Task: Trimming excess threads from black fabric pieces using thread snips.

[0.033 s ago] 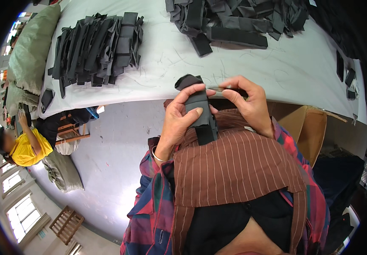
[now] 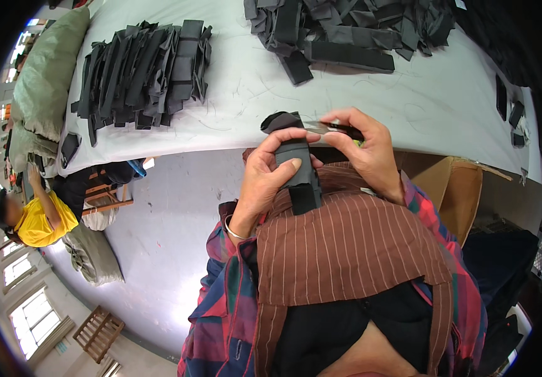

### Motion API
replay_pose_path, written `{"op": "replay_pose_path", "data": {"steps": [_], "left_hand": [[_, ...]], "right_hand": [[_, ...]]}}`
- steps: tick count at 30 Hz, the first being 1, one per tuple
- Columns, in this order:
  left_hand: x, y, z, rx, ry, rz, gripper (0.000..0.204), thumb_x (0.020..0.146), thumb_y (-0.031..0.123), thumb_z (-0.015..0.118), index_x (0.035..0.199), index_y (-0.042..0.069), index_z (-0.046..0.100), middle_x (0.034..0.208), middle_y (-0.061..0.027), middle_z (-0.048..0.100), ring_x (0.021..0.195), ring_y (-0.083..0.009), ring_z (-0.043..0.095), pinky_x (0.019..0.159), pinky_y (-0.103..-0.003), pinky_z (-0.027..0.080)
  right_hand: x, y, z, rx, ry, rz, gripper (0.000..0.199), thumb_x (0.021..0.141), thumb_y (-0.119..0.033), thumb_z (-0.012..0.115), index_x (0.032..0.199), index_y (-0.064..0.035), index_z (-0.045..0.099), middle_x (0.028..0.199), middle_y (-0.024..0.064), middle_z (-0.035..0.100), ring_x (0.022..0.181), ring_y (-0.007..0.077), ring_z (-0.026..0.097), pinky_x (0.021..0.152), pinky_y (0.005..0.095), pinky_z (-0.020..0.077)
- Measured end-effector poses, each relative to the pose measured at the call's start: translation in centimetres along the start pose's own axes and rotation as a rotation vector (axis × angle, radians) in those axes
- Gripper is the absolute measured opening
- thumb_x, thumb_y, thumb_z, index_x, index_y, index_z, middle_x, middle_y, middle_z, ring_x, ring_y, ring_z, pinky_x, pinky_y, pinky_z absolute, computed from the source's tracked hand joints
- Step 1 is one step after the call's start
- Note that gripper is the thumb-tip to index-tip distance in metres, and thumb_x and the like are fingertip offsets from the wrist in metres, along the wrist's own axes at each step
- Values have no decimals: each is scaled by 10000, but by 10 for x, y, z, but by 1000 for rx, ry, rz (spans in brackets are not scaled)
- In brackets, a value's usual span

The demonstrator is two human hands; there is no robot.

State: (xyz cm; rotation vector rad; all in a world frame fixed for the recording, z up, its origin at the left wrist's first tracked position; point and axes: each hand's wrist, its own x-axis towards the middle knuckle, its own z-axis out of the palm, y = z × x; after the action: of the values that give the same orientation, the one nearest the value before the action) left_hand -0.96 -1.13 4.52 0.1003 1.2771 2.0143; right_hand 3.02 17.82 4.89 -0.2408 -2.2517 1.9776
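My left hand (image 2: 266, 182) is wrapped around a black fabric strap piece (image 2: 297, 173), thumb across its front, holding it upright just off the table's near edge. The strap's top end curls over at the table edge. My right hand (image 2: 366, 151) pinches a small black-handled cutting tool (image 2: 337, 129) whose metal tip points at the top of the strap. Both hands are close together above my brown striped apron.
The pale grey table (image 2: 252, 100) carries a neat row of black straps (image 2: 142, 69) at the left and a loose heap of black straps (image 2: 346, 31) at the back. A cardboard box (image 2: 450, 185) stands below right. A person in yellow (image 2: 35, 220) sits at far left.
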Motion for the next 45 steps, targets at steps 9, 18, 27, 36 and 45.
{"op": "replay_pose_path", "data": {"steps": [9, 18, 27, 36, 45], "left_hand": [[21, 9, 15, 660, -63, 413, 150, 820, -30, 574, 947, 25, 516, 1032, -95, 669, 960, -137, 591, 823, -263, 472], [46, 15, 10, 226, 124, 221, 362, 994, 215, 506, 1276, 18, 397, 875, -162, 691, 740, -149, 675, 639, -232, 530], [59, 17, 11, 33, 174, 153, 180, 953, 152, 569, 967, -13, 642, 825, -5, 648, 695, -43, 563, 632, -185, 451], [62, 17, 17, 54, 253, 149, 154, 918, 133, 622, 897, -12, 671, 755, 37, 604, 646, -27, 480, 602, -185, 374], [56, 15, 5, 183, 327, 132, 141, 882, 98, 662, 790, -8, 671, 700, 59, 568, 629, -17, 442, 579, -178, 333]], "right_hand": [[47, -33, -6, -16, 45, -204, 75, 805, -66, 689, 840, -18, 643, 672, 17, 606, 637, 66, 524, 590, 214, 409], [61, -36, 1, 207, 85, -115, 102, 858, -87, 685, 830, 4, 649, 720, -47, 603, 683, -3, 460, 585, 172, 379], [38, -2, -3, -368, 13, -468, 202, 675, 46, 651, 835, -75, 676, 735, 58, 663, 661, 216, 618, 652, 301, 409], [41, 2, -9, -302, 11, -415, 182, 688, 12, 666, 842, -83, 687, 722, 63, 651, 662, 213, 604, 635, 313, 413], [47, -26, -53, -865, 68, -683, 263, 709, -248, 755, 961, -189, 708, 684, -31, 495, 642, 179, 420, 616, 318, 282]]}}
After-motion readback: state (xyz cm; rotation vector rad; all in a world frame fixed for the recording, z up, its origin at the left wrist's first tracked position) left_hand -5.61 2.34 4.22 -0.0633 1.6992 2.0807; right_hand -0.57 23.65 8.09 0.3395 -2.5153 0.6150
